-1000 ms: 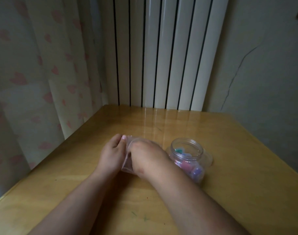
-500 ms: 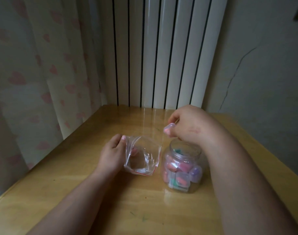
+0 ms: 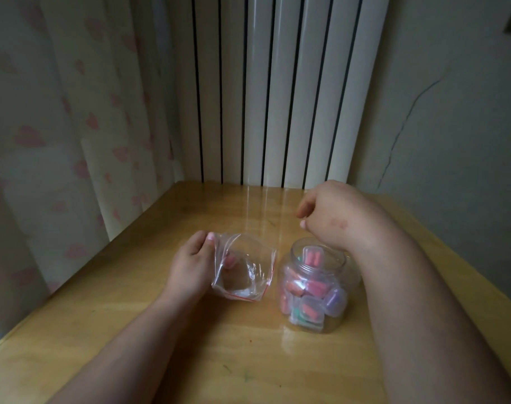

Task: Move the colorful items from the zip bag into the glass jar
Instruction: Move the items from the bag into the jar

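Colorful items point(image 3: 312, 290), small rounded cases in pink, purple and teal with translucent lids, fill the clear glass jar point(image 3: 330, 328), which stands upright, mouth up, on a glossy wooden table point(image 3: 190, 345). The topmost pink one stands on end in the neck. Just left, the left hand point(image 3: 190, 266) pinches open the crinkled zip bag point(image 3: 248, 266), its red-lined mouth toward the camera. The right hand point(image 3: 332, 217) hovers over the jar, its fingers loosely curled and holding nothing.

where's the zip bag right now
In the head view the zip bag sits on the table just left of the glass jar, its left edge pinched by the left hand.
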Demonstrator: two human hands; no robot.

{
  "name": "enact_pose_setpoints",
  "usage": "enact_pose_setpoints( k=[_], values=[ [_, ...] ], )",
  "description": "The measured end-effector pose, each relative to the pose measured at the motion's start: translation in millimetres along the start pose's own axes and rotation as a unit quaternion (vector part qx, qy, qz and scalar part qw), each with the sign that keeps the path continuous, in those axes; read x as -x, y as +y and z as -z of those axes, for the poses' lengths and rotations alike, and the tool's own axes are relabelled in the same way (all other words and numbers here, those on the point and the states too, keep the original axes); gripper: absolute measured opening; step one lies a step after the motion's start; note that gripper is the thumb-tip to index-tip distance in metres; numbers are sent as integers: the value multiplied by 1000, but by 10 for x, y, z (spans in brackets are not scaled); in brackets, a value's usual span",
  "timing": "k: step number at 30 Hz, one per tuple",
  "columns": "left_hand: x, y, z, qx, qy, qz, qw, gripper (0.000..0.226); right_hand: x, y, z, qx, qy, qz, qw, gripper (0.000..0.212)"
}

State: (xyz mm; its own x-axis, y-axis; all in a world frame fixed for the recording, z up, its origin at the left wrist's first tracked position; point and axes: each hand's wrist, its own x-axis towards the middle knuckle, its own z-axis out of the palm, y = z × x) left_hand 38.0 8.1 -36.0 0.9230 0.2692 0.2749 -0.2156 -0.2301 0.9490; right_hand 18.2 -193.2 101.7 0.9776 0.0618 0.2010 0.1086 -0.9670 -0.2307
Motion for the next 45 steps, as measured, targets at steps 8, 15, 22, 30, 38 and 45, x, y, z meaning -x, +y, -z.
enact_pose_setpoints(
  k=[8,15,22,30,38,45],
  values=[
    [-12,28,1,5,21,5,1000,34,195,-551,-319,-84,-156,130,976,27],
    [32,74,13,4,10,-27,1000,35,232,-735,-995,-20,-179,143,973,26],
    [-3,1,-17,-17,-10,-37,999,34,68,-718,-1231,27,-192,87,977,45],
    [-15,-38,-39,-96,-40,-31,994,36,30,-713,-1385,53,-151,90,983,79],
    [-25,-56,-43,-83,-36,-31,995,35,56,-751,-1407,41,-142,96,984,74],
    [-42,-97,-38,-97,-34,-34,994,30,21,-740,-1463,-4,-98,85,992,60]
  ],
)
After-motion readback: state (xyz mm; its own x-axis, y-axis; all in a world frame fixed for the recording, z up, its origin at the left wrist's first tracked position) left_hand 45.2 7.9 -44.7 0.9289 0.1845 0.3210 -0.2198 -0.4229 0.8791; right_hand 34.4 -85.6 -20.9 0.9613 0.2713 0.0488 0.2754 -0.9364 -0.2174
